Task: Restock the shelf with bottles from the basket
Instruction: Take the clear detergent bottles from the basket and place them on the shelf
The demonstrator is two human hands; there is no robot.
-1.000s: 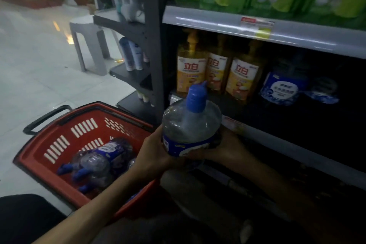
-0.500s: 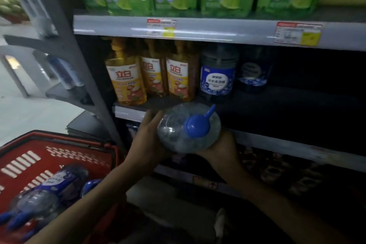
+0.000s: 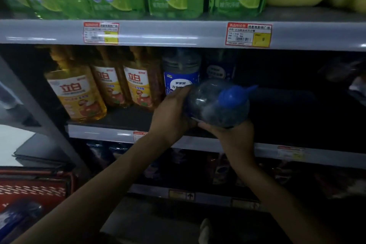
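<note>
Bottle [image 3: 206,105]: clear, with a blue spouted cap, tipped so the cap faces the viewer. It is gripped between the left hand [image 3: 170,113] and right hand [image 3: 233,134], just above the shelf [image 3: 107,131] front edge. Shelved bottle [image 3: 181,73]: blue label, upright, just behind. Basket [image 3: 35,190]: red, lower left, with a blurred basket bottle [image 3: 17,218] lying inside.

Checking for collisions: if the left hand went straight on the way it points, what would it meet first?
Likely the blue-labelled bottle standing on the shelf, just beyond the left hand gripping the blue-capped bottle; depth is unclear.
</note>
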